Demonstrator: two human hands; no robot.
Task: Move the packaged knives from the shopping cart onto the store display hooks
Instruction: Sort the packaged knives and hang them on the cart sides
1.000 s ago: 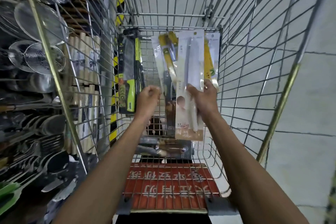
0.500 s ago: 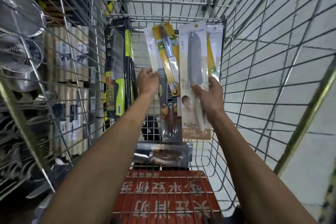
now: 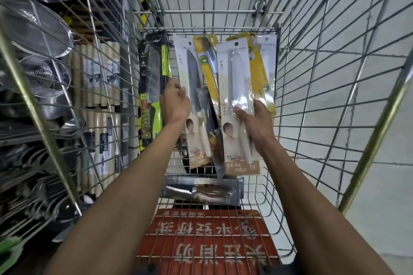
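Observation:
Both my arms reach into a wire shopping cart point(image 3: 317, 87). My right hand point(image 3: 253, 121) grips a white packaged knife point(image 3: 237, 87) by its right edge and holds it upright. My left hand point(image 3: 175, 101) holds the left edge of a second white packaged knife point(image 3: 194, 87) beside it. Behind them stand yellow knife packs point(image 3: 206, 60) and, at the left, a black and green packaged knife point(image 3: 153, 87) leaning on the cart's far wall. A serrated knife in a clear pack point(image 3: 202, 190) lies flat on the cart floor.
A red child-seat flap with white characters point(image 3: 207, 236) lies at the cart's near end. Through the cart's left side I see store shelving with metal strainers point(image 3: 38, 29), rolling pins point(image 3: 98, 78) and utensils. Pale floor tiles show on the right.
The two white packs have been pulled apart: my left hand now holds one of its own, and my right hand's pack has shifted right. The camera has moved closer.

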